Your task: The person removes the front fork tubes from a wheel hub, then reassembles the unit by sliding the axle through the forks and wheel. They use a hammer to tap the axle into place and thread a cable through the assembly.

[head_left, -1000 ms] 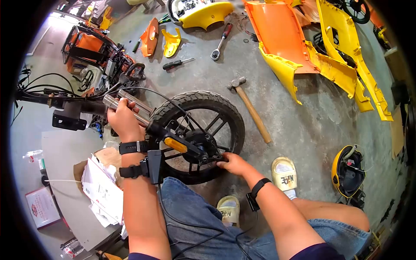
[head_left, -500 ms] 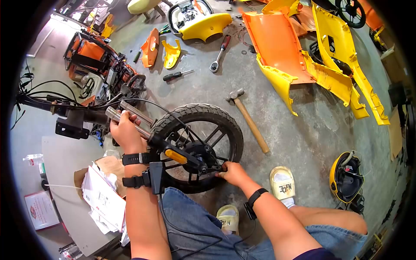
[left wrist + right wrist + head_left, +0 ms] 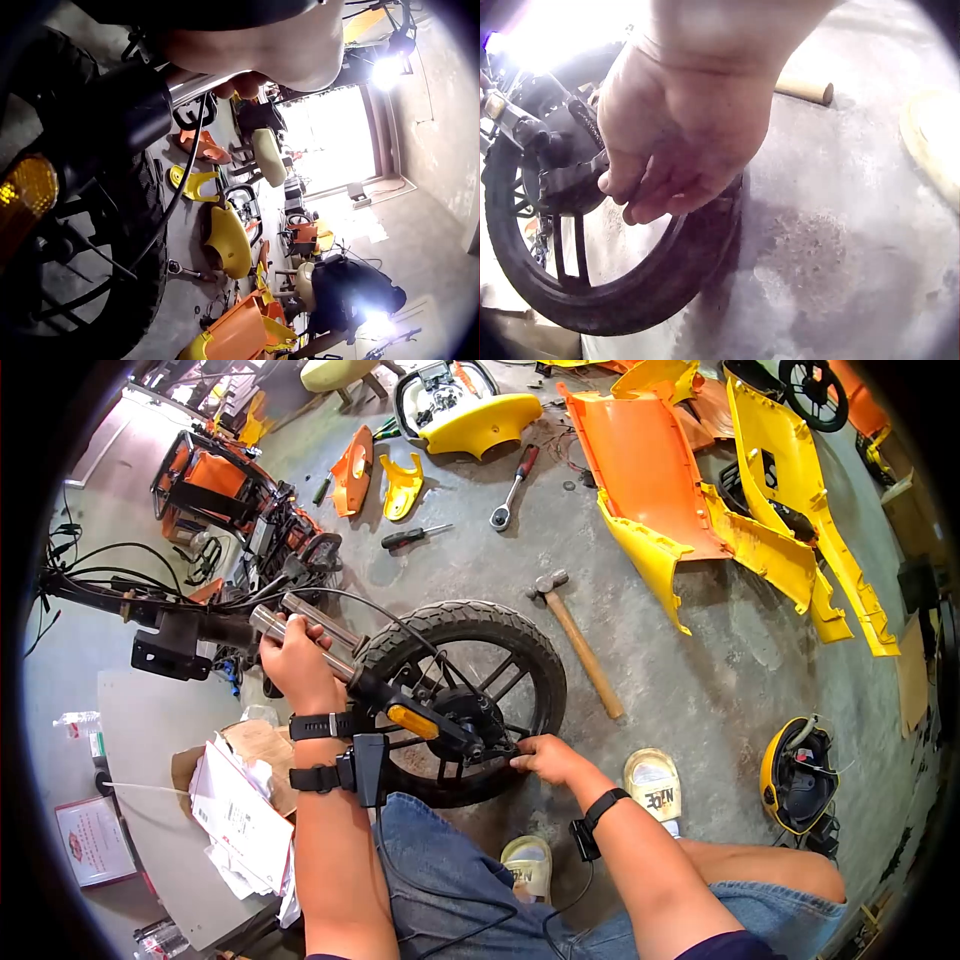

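Observation:
The left hand (image 3: 300,665) grips one of the two silver fork tubes (image 3: 268,622) above a front wheel (image 3: 548,660) lying at an angle on the floor. An amber reflector (image 3: 410,721) sits on the black lower fork leg (image 3: 375,690). At the hub, the right hand (image 3: 548,758) pinches the end of a dark metal part (image 3: 497,750). In the right wrist view, the curled fingers of the right hand (image 3: 682,142) partly hide that part's tip (image 3: 574,176). A black cable (image 3: 180,187) curves past the tyre (image 3: 146,247) in the left wrist view.
A hammer (image 3: 580,645), a ratchet (image 3: 512,490) and a screwdriver (image 3: 415,536) lie beyond the wheel. Orange and yellow panels (image 3: 640,470) are at the upper right, a yellow helmet (image 3: 770,775) at the right. Papers (image 3: 235,815) rest on a grey surface (image 3: 150,730) at the left.
The head view has shifted, so the floor items appear lower than at first. Both hands stay at the fork tube and the hub, with only slight movement.

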`<action>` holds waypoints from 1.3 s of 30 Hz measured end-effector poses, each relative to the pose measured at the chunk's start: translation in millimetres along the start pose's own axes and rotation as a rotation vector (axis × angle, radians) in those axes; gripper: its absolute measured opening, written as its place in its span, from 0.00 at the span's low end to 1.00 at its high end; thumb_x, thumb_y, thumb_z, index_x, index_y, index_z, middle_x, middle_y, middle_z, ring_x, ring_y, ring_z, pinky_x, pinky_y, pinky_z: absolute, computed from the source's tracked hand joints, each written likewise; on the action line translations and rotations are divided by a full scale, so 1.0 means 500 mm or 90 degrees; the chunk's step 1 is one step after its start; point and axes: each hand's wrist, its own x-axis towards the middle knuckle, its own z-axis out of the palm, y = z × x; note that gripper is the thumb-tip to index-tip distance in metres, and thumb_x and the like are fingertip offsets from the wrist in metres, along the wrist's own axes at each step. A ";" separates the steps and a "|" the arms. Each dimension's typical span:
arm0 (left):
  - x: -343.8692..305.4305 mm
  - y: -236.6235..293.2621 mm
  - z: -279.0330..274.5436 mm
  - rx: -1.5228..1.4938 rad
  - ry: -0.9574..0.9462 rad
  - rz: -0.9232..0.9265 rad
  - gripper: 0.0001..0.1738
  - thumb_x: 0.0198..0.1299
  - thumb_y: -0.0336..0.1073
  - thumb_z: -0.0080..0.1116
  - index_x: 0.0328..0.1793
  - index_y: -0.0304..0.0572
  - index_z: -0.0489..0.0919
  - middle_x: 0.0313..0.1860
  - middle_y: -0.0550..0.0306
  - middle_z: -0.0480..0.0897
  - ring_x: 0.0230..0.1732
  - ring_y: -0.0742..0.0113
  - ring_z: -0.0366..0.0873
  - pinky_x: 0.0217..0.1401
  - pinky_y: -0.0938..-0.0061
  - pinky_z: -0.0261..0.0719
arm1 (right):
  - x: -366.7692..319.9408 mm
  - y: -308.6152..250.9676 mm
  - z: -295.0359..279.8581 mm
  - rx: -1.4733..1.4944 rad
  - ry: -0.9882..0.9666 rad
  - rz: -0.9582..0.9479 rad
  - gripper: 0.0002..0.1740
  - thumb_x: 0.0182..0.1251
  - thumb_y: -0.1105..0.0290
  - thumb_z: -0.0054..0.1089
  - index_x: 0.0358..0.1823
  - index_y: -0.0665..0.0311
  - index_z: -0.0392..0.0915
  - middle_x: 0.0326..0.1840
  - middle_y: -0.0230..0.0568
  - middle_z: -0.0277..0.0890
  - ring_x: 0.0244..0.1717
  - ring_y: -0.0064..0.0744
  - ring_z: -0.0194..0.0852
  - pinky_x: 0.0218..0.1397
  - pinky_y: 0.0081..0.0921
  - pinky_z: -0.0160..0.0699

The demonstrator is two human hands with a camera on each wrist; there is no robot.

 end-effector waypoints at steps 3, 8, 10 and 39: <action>0.003 -0.003 0.002 0.000 -0.003 0.006 0.16 0.64 0.29 0.53 0.57 0.32 0.71 0.38 0.58 0.77 0.31 0.73 0.77 0.31 0.78 0.77 | -0.001 0.001 0.009 -0.013 0.074 -0.006 0.22 0.57 0.62 0.73 0.45 0.73 0.81 0.37 0.43 0.84 0.38 0.30 0.80 0.43 0.31 0.77; 0.002 -0.003 0.000 -0.015 -0.007 0.008 0.16 0.64 0.29 0.53 0.56 0.32 0.71 0.37 0.58 0.77 0.31 0.72 0.77 0.31 0.78 0.77 | -0.016 -0.042 0.024 -0.183 0.158 0.052 0.32 0.48 0.54 0.79 0.50 0.70 0.80 0.42 0.50 0.84 0.42 0.40 0.82 0.46 0.34 0.79; 0.000 0.000 0.000 -0.027 -0.013 0.005 0.13 0.63 0.28 0.55 0.53 0.35 0.71 0.36 0.59 0.77 0.31 0.72 0.75 0.32 0.77 0.76 | -0.005 -0.023 0.022 -0.167 0.142 0.034 0.33 0.50 0.54 0.78 0.52 0.70 0.79 0.43 0.50 0.83 0.42 0.41 0.82 0.46 0.34 0.79; 0.001 -0.001 0.001 -0.039 -0.008 0.006 0.12 0.63 0.28 0.55 0.52 0.37 0.73 0.35 0.60 0.77 0.30 0.73 0.76 0.31 0.77 0.76 | 0.004 0.010 -0.003 0.101 -0.002 -0.015 0.20 0.60 0.64 0.69 0.46 0.73 0.78 0.42 0.47 0.84 0.40 0.37 0.84 0.43 0.35 0.79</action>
